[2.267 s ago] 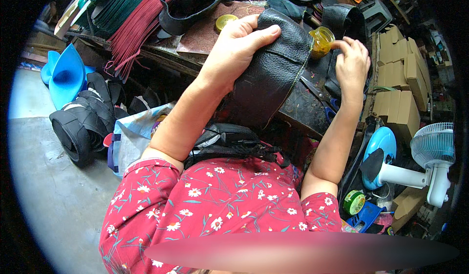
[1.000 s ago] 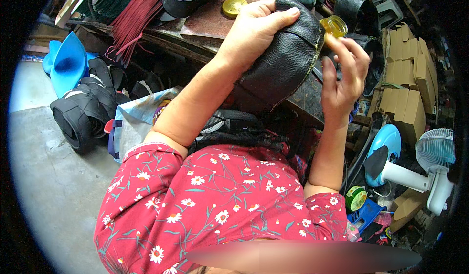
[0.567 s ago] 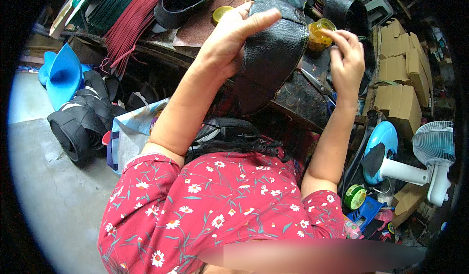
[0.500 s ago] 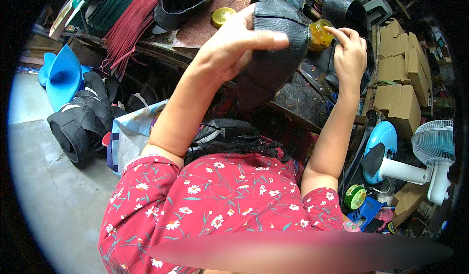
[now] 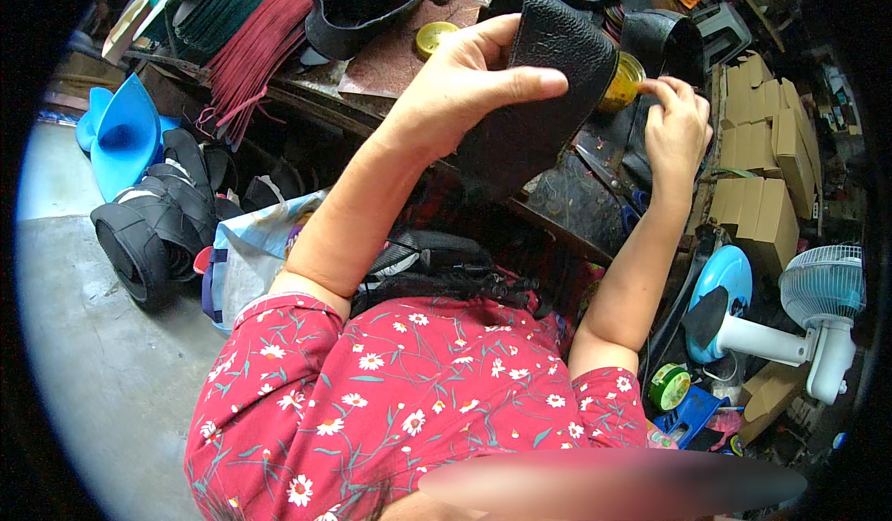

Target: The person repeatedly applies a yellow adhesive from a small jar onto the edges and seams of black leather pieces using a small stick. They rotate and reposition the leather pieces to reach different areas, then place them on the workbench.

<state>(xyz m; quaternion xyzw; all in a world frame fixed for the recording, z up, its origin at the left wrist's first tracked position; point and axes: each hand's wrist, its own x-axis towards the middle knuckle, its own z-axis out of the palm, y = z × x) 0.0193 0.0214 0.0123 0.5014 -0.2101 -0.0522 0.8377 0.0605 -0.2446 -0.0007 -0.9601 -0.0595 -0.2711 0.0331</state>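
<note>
My left hand (image 5: pixel 457 86) grips a curved black leather piece (image 5: pixel 562 52) by its left edge, thumb on the near face and fingers behind. The piece is held up over the worktable. Just past its right edge stands a jar of yellow glue-like stuff (image 5: pixel 624 82), partly hidden by the leather. My right hand (image 5: pixel 678 129) is at the jar's right side, its fingers curled and the fingertips close to the rim. Whether those fingers pinch something small cannot be made out. Below the jar, scissors (image 5: pixel 609 179) with blue handles lie on the dark tabletop.
A yellow round lid (image 5: pixel 434 38) lies on a reddish-brown board (image 5: pixel 372 79). Red strips (image 5: pixel 255 47) hang over the table's left edge. Black leather bands (image 5: pixel 358 19) lie at the back. Cardboard boxes (image 5: pixel 757 210) and a white-and-blue fan (image 5: pixel 822 284) stand at right.
My left hand has shifted a little right with the leather piece, which now covers more of the jar. My right hand's extended index finger has drawn in toward the others near the rim.
</note>
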